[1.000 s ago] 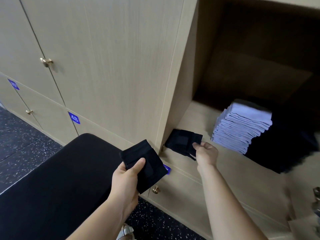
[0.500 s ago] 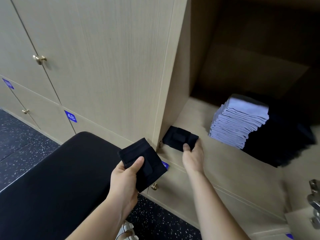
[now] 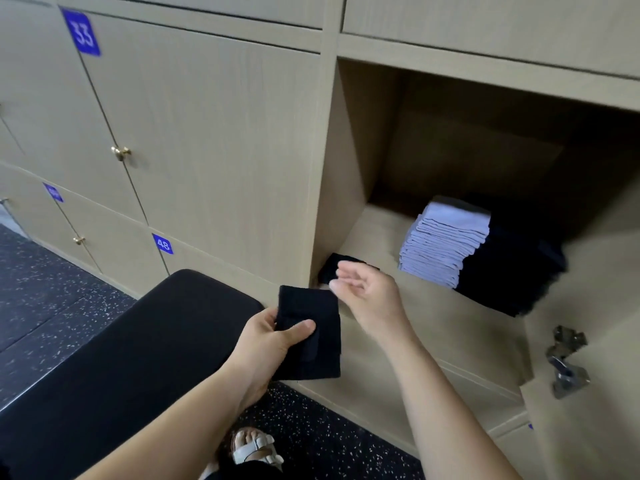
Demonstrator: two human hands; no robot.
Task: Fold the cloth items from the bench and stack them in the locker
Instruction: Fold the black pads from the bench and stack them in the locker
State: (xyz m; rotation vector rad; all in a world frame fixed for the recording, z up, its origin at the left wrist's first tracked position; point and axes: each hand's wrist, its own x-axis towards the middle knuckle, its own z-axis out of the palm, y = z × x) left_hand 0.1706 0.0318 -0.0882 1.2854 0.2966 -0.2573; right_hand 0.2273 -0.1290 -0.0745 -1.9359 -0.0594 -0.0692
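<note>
Head cam: R hand [image 3: 367,296] released locker cloth [image 3: 329,269], fingers [image 3: 348,269] spread; L hand [image 3: 270,338] still pinches 2nd cloth [image 3: 312,304].

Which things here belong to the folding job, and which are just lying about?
Job: left hand, held cloth, right hand, shelved cloth, pale stack, dark stack, locker, bench.
Lying about: hinge, sandal, door knob, label 33, label 48.

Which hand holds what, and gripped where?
Left hand grips the folded black cloth by its left edge, thumb on top. Right hand holds nothing.
</note>
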